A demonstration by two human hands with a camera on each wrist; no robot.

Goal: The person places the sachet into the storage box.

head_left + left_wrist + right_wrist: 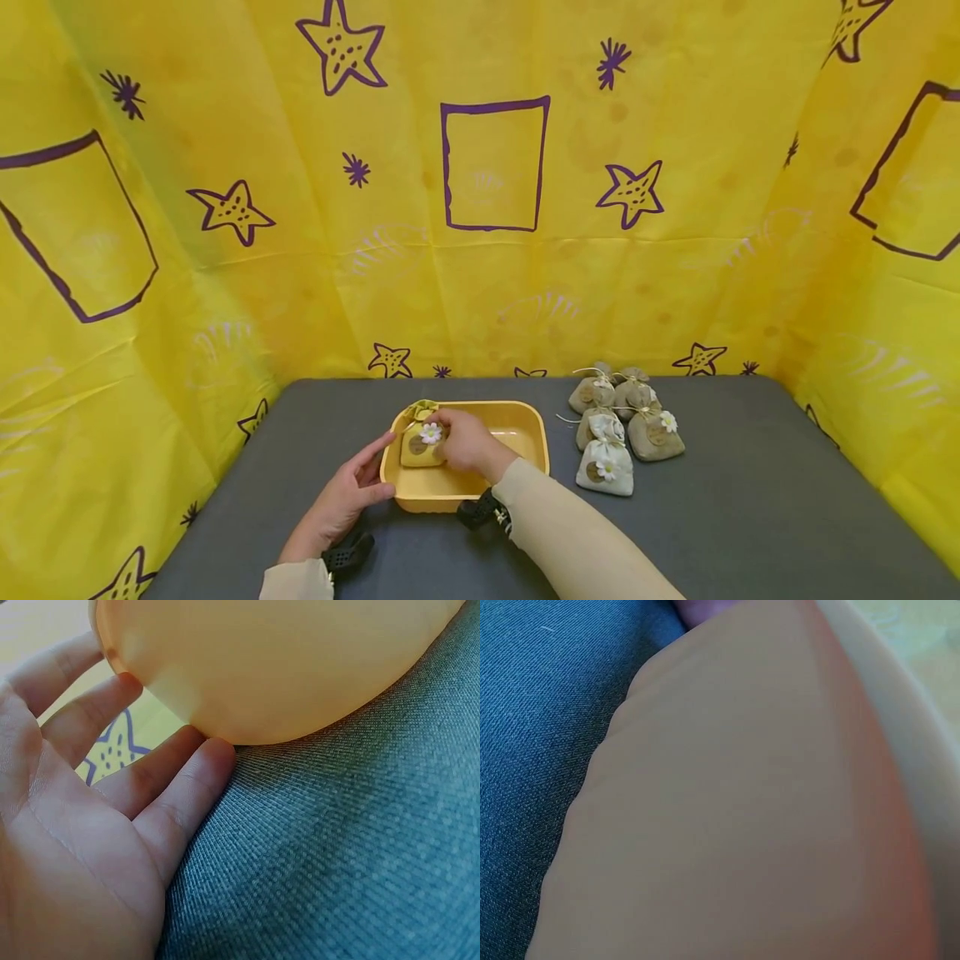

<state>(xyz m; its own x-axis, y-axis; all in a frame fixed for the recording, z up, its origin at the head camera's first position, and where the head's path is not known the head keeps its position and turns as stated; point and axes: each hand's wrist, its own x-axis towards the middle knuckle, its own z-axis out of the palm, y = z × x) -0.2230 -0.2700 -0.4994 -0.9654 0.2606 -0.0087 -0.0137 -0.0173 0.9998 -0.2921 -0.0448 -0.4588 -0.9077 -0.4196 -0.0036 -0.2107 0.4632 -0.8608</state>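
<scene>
A small yellow drawstring pouch (pixel 420 448) with a white daisy and a round brown tag lies at the left end of a yellow plastic tray (pixel 528 408). My right hand (pixel 468 442) reaches into the tray and grips the pouch by its right side; some of those fingers are hidden. Against the tray's left end rests my left hand (pixel 345 496), its fingers spread and fairly straight. In the left wrist view, the fingertips of the left hand (pixel 97 817) touch the tray's outer wall (pixel 285 667). The tray wall (pixel 727 802) fills most of the right wrist view, hiding the right hand there.
Right of the tray, several beige and grey pouches (pixel 630 392) lie clustered, with a white daisy pouch (pixel 605 467) nearest me. The dark grey tabletop (pixel 720 517) ends at a yellow patterned cloth backdrop (pixel 487 292) on three sides.
</scene>
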